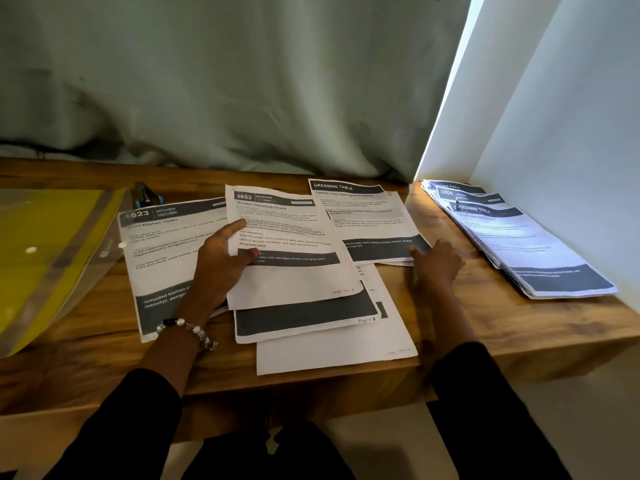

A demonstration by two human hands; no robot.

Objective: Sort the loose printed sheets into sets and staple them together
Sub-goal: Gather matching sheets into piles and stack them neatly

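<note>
Nearest on the brown wooden desk (86, 344) lie overlapping white printed sheets with dark grey bands (332, 337). Above them, the left hand (221, 261) pinches the left edge of the white "Screen Cleaning Check" sheet (287, 244), thumb on top. The right hand (436, 265) rests with relaxed fingers on the "DRESSING TABLE" sheet (367, 216). A "KITCHEN" sheet (159, 247) lies left, a fanned paper stack (526, 244) far right, a blue-black stapler (147, 195) far left.

We've got matt paper printed sheets (291, 251) on a smooth, grainy wooden desk (104, 306), a glossy clear-and-yellow plastic folder (45, 244), a soft grey cloth curtain (225, 84), and a shiny beaded bracelet (188, 329).
</note>
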